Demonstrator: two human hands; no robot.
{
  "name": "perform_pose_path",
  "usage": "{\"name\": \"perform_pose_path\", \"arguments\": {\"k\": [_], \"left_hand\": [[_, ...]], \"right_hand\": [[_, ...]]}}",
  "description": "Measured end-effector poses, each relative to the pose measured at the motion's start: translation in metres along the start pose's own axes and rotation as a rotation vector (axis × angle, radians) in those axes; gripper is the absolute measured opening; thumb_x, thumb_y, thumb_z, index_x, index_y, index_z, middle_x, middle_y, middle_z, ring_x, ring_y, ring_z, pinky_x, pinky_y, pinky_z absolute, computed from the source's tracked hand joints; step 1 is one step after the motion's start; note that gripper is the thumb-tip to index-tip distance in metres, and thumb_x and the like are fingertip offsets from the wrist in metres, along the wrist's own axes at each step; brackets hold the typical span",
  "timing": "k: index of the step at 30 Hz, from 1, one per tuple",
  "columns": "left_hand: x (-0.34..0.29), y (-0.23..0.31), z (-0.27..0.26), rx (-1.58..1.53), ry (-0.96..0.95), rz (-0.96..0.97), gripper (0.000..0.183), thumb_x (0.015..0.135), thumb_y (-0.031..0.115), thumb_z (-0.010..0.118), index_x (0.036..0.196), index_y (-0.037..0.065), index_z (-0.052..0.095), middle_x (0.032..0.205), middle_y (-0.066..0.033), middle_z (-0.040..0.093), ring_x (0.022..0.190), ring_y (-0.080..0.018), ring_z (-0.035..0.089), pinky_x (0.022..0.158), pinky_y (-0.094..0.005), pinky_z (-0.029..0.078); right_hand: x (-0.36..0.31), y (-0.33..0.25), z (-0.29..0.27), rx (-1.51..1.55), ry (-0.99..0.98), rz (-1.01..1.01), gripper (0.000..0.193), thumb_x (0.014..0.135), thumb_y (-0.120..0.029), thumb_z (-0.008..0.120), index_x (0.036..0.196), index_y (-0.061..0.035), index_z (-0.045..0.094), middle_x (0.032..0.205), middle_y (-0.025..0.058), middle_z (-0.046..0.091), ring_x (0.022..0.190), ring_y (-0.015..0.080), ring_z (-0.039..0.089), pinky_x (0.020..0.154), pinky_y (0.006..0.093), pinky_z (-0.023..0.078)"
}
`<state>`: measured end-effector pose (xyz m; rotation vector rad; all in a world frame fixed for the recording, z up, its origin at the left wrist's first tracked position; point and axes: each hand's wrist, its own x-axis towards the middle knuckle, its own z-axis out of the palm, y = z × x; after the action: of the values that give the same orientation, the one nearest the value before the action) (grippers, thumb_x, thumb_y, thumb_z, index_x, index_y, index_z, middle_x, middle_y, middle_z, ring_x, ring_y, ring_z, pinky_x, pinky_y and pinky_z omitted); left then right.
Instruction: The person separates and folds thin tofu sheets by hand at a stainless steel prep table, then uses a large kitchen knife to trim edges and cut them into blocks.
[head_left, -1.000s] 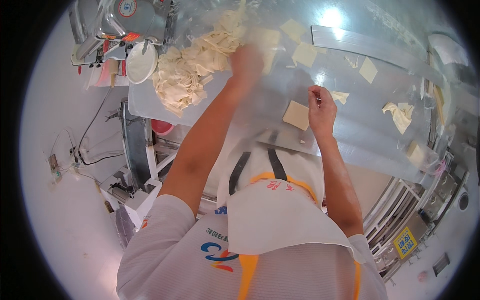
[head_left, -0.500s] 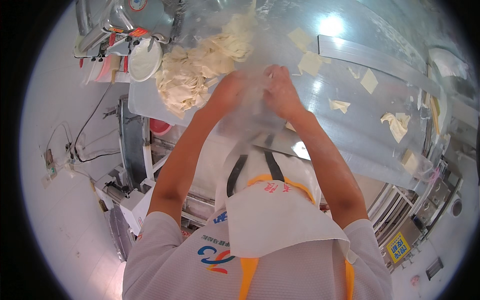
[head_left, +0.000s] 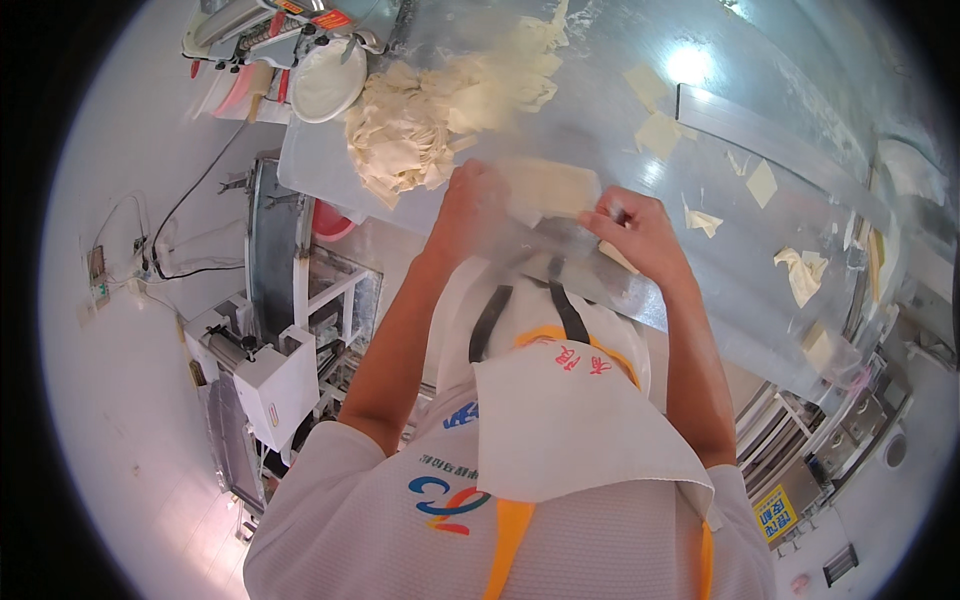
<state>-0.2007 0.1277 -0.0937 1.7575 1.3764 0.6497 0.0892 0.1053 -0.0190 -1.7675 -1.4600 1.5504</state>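
The sheet [head_left: 550,188] of pale yellow dough is smooth and roughly rectangular, its long side running crosswise; its left end is blurred, and whether it lies flat or is raised cannot be told. Beyond it and to its left, the pile [head_left: 405,130] is a loose heap of cream dough pieces, folded, crumpled and overlapping.

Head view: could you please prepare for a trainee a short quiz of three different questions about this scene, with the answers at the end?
1. True or false: the metal bar lies to the left of the dough pile.
2. What is between the left hand and the right hand? A) the metal bar, B) a pale dough sheet, C) the dough pile.
3. Fill in: the round container near the dough pile is ____ in colour.

Key: 1. False; 2. B; 3. white.
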Motion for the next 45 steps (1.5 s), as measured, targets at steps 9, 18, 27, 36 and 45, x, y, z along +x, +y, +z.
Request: {"name": "perform_pose_path", "arguments": {"k": [9,18,27,36,45], "left_hand": [[-0.015,0.011,-0.004,-0.289,0.243,-0.309,0.017,0.102,0.011,0.074,0.097,0.004,0.059,0.092,-0.0003,0.065,0.076,-0.0071,0.057,0.068,-0.0234,0.048],[-0.009,0.06,-0.031,-0.374,0.184,-0.33,0.016,0.099,0.003,0.073,0.101,0.008,0.058,0.083,0.0044,0.054,0.072,-0.0039,0.05,0.065,-0.0223,0.042],[-0.001,0.072,-0.04,-0.489,0.2,-0.229,0.013,0.102,0.004,0.068,0.113,0.005,0.062,0.091,0.0024,0.06,0.079,-0.0053,0.054,0.07,-0.0239,0.044],[-0.02,0.069,-0.038,-0.169,0.374,-0.151,0.02,0.104,0.006,0.066,0.124,0.002,0.066,0.121,-0.0072,0.07,0.096,-0.0142,0.069,0.089,-0.0305,0.057],[-0.156,0.016,0.088,-0.792,0.026,-0.94,0.018,0.103,0.018,0.07,0.113,0.002,0.07,0.101,-0.0063,0.073,0.09,-0.016,0.07,0.084,-0.0323,0.057]], "right_hand": [[-0.032,-0.008,0.004,-0.188,0.365,0.019,0.031,0.089,-0.02,0.086,0.077,-0.0023,0.064,0.072,0.0088,0.06,0.068,0.018,0.052,0.064,0.0351,0.045],[-0.022,-0.053,0.044,-0.482,0.465,-0.658,0.036,0.079,0.004,0.067,0.114,-0.0051,0.068,0.116,0.0174,0.069,0.111,0.0395,0.063,0.095,0.0485,0.053],[0.049,0.002,0.083,-0.858,0.049,-0.109,0.047,0.096,-0.004,0.067,0.142,-0.0024,0.06,0.113,0.0228,0.073,0.109,0.0405,0.071,0.094,0.0492,0.059],[-0.026,-0.023,-0.009,-0.02,0.257,-0.126,0.028,0.101,-0.008,0.068,0.128,-0.0062,0.072,0.112,0.0123,0.079,0.095,0.0247,0.077,0.087,0.0352,0.06],[-0.01,0.155,-0.014,-0.449,0.149,-0.442,0.032,0.092,0.003,0.067,0.121,-0.0102,0.074,0.125,0.0072,0.073,0.12,0.027,0.066,0.102,0.0406,0.055]]}}
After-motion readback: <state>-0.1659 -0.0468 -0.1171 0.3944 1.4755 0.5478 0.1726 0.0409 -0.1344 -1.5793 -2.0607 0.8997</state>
